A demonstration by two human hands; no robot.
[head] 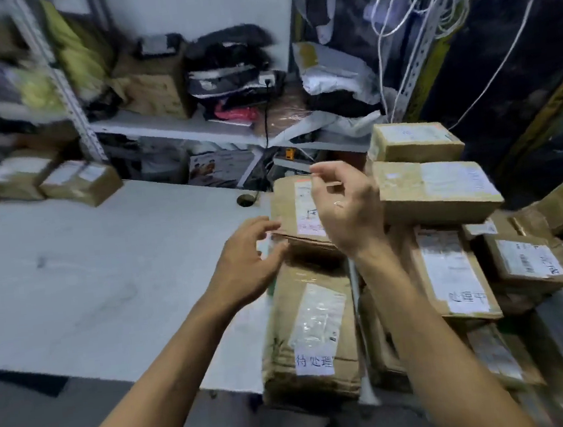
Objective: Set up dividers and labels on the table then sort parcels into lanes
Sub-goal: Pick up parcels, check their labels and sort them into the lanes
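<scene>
Near parcel (pixel 310 334) at table (pixel 91 283) edge; left hand (pixel 244 268) grip apart — right hand (pixel 345 207) grip apart, empty.

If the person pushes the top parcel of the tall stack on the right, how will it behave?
The top parcel is a squared cardboard box, so it likely stays stiff. It sits on another box high in the stack, so a push may slide it off the edge. Its taped surface looks glossy, so it is perhaps a little slippery. Its weight cannot be judged.
</scene>
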